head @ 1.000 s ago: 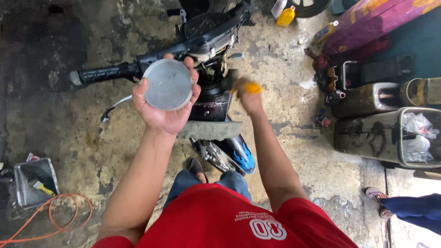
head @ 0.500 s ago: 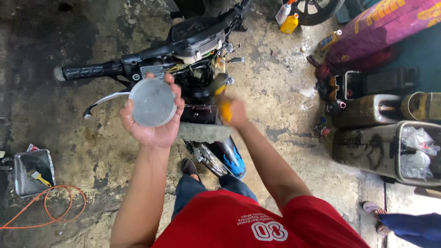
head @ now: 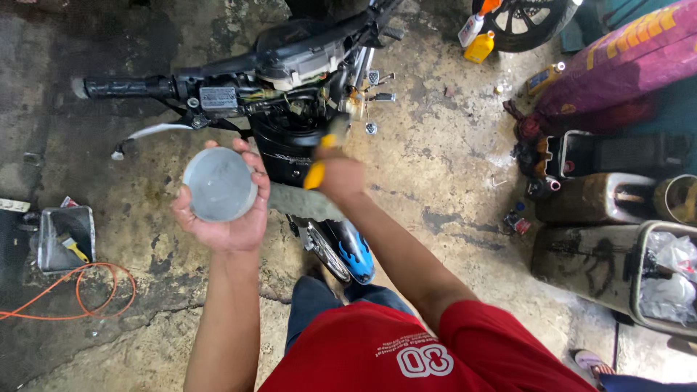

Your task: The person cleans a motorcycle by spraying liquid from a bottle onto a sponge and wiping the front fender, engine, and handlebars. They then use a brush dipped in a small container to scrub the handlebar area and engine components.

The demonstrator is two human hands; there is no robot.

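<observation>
Left hand (head: 229,218) cups the round headlight lens (head: 219,184) aside, clearing the opened motorcycle headstock (head: 290,109); right hand (head: 341,176) grips a yellow-handled screwdriver (head: 324,152) aimed there.

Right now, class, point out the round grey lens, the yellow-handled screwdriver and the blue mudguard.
round grey lens (head: 218,184): head view, middle of its face.
yellow-handled screwdriver (head: 315,174): head view, yellow handle.
blue mudguard (head: 357,255): head view, blue top.
</observation>
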